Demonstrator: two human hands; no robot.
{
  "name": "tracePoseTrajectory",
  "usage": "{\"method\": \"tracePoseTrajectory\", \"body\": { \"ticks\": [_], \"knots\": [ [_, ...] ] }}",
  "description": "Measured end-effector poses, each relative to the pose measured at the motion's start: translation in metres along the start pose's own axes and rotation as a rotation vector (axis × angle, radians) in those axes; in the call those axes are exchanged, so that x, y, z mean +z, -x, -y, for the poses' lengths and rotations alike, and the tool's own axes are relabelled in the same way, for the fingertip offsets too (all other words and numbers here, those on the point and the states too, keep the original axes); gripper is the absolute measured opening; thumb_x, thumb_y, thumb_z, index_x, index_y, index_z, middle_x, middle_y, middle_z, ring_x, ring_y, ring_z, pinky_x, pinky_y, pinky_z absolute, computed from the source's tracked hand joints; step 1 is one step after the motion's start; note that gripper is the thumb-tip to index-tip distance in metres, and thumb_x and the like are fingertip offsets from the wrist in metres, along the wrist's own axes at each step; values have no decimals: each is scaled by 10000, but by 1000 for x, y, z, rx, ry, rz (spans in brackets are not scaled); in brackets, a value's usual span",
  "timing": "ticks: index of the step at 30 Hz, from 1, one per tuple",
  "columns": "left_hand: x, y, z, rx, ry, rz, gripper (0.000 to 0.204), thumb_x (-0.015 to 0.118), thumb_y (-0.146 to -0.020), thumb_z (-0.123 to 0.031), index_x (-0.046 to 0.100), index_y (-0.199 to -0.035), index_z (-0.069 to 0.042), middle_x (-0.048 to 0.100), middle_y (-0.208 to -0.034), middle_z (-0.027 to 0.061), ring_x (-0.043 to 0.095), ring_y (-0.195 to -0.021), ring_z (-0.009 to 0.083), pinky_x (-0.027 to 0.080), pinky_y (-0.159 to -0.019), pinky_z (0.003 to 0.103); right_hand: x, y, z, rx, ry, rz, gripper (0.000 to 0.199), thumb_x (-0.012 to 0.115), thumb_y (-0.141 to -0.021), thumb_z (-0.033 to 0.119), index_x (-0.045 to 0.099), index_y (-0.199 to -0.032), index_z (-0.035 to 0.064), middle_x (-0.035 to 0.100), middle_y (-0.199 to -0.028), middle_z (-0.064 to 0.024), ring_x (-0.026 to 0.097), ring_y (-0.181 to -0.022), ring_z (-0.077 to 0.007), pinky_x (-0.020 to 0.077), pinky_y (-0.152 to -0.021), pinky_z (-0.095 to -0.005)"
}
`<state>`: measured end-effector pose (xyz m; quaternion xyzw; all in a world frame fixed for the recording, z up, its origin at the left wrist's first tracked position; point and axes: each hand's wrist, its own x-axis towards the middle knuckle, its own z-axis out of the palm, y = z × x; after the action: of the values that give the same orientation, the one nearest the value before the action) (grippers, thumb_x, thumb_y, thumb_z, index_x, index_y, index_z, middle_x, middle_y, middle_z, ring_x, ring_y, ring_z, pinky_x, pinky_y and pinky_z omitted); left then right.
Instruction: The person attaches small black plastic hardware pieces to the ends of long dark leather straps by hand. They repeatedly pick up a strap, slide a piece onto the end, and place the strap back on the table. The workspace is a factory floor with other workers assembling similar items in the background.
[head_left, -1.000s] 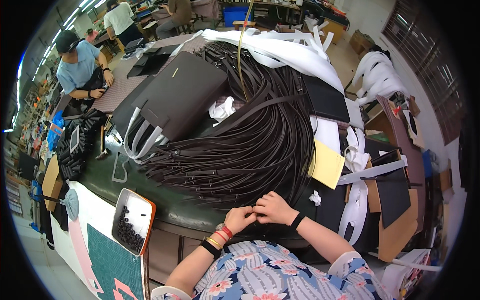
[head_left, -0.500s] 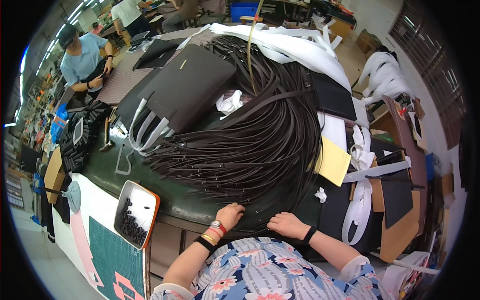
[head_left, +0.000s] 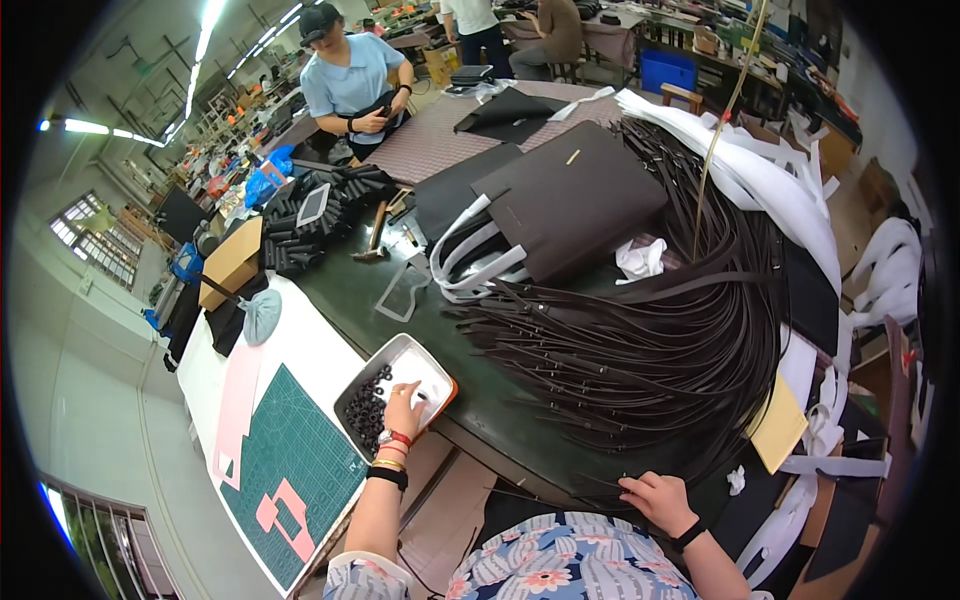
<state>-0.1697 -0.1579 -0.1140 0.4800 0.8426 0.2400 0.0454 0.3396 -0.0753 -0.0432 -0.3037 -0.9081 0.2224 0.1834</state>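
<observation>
My left hand reaches into a shallow metal tray that holds several small black rings; its fingers are bent down over the tray's bare part. Whether it grips a ring cannot be seen. My right hand rests at the near edge of a big heap of dark brown leather straps, fingers curled on the strap ends. The heap lies on a dark green table.
A dark bag with white handles lies behind the straps, white strips beyond it. A green cutting mat with pink pieces lies at the left. A yellow sheet sits at the right. Another person works at the far end.
My left hand has left the strap ends and moved left to the metal tray. My head has turned left, so the tray and cutting mat sit nearer the middle.
</observation>
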Motion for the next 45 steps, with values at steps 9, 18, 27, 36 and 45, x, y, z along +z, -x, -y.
{"method": "tracePoseTrajectory", "body": {
  "ticks": [9,18,27,36,45],
  "knots": [
    [-15,-10,-42,-254,278,57,149,675,-848,-97,728,-983,-66,700,-978,103,677,-878,211,531,-807,296,-12,-20,16,6,-10,-142,222,696,-787,107,660,-1005,83,574,-705,-30,555,-564,-216,434,-529,-321],
    [15,57,-189,-607,1968,775,272,578,-957,-88,580,-1216,-5,635,-1130,126,628,-1052,196,531,-903,236,-45,-55,39,-11,-71,-274,88,721,-797,158,692,-845,90,635,-695,-29,592,-552,-203,452,-513,-302],
    [37,71,-233,-631,1935,1005,281,610,-940,-81,591,-1215,-26,655,-1023,47,642,-943,143,541,-817,220,-42,-45,33,-56,-31,-307,75,710,-792,163,673,-794,97,612,-640,-19,592,-525,-193,452,-498,-300],
    [39,81,-236,-540,1558,1027,252,650,-904,-51,632,-1153,-19,665,-922,43,639,-853,118,521,-749,223,-37,-39,29,-37,-111,-261,84,689,-797,177,662,-783,98,617,-633,-28,607,-541,-211,471,-510,-327],
    [47,85,-279,-696,1553,1016,235,677,-888,-57,647,-1117,-12,651,-908,33,587,-772,85,464,-668,199,-44,-50,26,89,-191,-132,312,711,-825,216,583,-1082,91,641,-799,-52,638,-707,-253,505,-634,-335]
  ]
}}
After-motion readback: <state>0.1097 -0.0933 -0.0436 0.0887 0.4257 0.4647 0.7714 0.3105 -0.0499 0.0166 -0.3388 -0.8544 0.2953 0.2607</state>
